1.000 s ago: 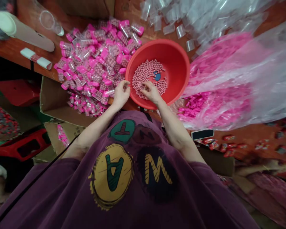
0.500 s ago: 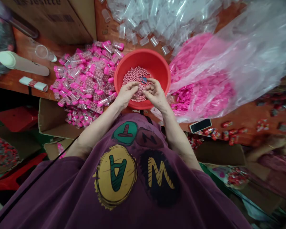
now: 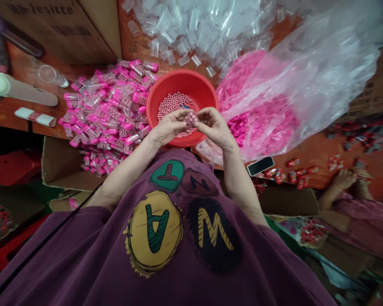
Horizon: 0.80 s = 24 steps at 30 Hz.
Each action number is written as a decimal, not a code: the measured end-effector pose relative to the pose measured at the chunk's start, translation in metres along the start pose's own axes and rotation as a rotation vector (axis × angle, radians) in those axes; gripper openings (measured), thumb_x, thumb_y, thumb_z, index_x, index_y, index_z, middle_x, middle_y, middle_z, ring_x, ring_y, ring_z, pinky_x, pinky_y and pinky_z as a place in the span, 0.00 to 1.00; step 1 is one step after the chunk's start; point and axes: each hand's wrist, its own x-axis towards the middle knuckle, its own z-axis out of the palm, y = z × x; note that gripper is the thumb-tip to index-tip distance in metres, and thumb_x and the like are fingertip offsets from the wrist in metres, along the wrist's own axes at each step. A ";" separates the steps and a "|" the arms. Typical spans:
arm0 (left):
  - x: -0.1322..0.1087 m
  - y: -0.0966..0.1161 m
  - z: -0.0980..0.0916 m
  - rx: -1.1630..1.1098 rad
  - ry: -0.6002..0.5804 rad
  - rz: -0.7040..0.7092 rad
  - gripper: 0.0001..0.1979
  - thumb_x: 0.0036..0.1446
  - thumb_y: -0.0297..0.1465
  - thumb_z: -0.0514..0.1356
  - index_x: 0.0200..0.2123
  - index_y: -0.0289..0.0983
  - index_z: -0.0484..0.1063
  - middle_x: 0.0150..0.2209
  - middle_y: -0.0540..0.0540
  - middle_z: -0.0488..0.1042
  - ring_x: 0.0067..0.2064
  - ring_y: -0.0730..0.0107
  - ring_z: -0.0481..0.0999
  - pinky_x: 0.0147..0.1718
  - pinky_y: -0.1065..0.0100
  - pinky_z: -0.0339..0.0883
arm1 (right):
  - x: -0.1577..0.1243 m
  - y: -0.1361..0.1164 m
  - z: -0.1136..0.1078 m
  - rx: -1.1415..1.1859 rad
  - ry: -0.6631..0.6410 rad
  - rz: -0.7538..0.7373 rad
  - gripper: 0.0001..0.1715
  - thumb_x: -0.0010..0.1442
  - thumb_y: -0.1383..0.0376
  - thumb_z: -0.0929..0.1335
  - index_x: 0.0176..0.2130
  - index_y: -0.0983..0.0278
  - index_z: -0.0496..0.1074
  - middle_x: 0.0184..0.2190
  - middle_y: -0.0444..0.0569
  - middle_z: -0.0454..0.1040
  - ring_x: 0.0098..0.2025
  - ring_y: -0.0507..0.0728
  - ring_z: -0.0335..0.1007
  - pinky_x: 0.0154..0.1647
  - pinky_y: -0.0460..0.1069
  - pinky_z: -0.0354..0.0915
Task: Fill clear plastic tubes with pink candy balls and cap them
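My left hand [image 3: 167, 128] and my right hand [image 3: 214, 127] meet above the near rim of a red bowl [image 3: 204, 87] that holds small pink beads [image 3: 172, 104]. Between the fingertips of both hands sits a small clear tube filled with pink beads [image 3: 191, 119]. Both hands are closed in a pinch on it. A blue object in the bowl is mostly hidden behind my fingers.
A heap of pink-capped filled tubes [image 3: 110, 110] lies left of the bowl, empty clear tubes [image 3: 191, 29] behind it, and a clear bag of pink caps [image 3: 268, 106] on the right. A phone [image 3: 260, 166] lies near the table edge. Another person [image 3: 347, 199] works at right.
Both hands rose out of the bowl's beads and came together over its near rim, now holding the filled tube between them. The view shifted, bringing the other person into sight.
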 end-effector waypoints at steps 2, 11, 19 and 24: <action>0.009 -0.004 -0.004 -0.006 0.036 -0.015 0.24 0.48 0.24 0.72 0.51 0.38 0.81 0.49 0.44 0.85 0.45 0.69 0.83 0.42 0.70 0.76 | 0.005 0.015 0.003 0.055 0.017 0.049 0.33 0.58 0.42 0.79 0.52 0.55 0.70 0.46 0.46 0.77 0.45 0.55 0.75 0.47 0.52 0.78; 0.010 -0.006 -0.007 0.217 0.158 0.031 0.24 0.51 0.21 0.67 0.53 0.35 0.83 0.46 0.44 0.86 0.39 0.71 0.80 0.34 0.74 0.71 | 0.008 0.043 0.019 0.135 0.016 0.156 0.39 0.61 0.43 0.77 0.62 0.56 0.69 0.53 0.50 0.79 0.50 0.58 0.78 0.54 0.56 0.81; 0.012 -0.018 -0.029 0.291 0.281 -0.002 0.21 0.48 0.22 0.67 0.48 0.33 0.83 0.43 0.46 0.85 0.33 0.74 0.75 0.31 0.73 0.68 | 0.025 0.078 0.046 0.170 0.011 0.222 0.36 0.59 0.48 0.78 0.60 0.58 0.70 0.52 0.50 0.80 0.47 0.58 0.78 0.55 0.58 0.81; 0.005 -0.014 -0.030 0.147 0.241 -0.028 0.22 0.48 0.21 0.67 0.49 0.35 0.81 0.44 0.46 0.85 0.38 0.73 0.79 0.35 0.73 0.71 | 0.018 0.064 0.043 0.155 -0.006 0.178 0.34 0.62 0.45 0.77 0.59 0.58 0.72 0.53 0.51 0.80 0.50 0.58 0.79 0.57 0.56 0.80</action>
